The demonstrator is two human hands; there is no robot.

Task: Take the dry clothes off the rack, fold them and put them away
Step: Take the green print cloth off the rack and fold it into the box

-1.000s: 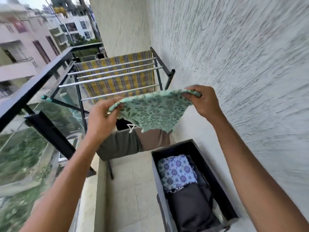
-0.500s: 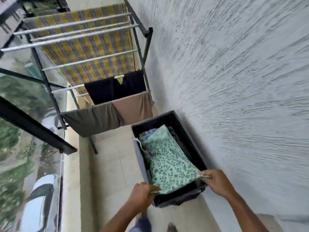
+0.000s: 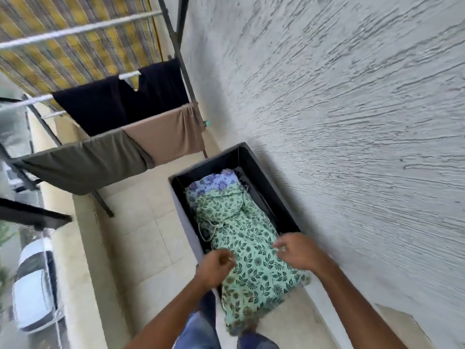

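Green leaf-print cloth (image 3: 249,250) lies in the black rectangular fabric bin (image 3: 251,159), its near end spilling over the rim. Left hand (image 3: 216,269) and right hand (image 3: 298,250) hover, fingers loosely curled, gripping nothing; that overhang could drag it out.

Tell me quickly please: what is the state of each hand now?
Left hand: fingers curled beside the green floral cloth; grip cannot be told.
Right hand: fingers curled over the cloth; grip cannot be told.

Rough ridged white plaster wall (image 3: 352,122) along the right, pale beige tiled balcony floor (image 3: 141,238) at its foot, low cream ledge (image 3: 83,273) along the floor's left edge, black metal railing bar (image 3: 32,217) above the ledge, blurred white car (image 3: 35,285) below, beyond the ledge.
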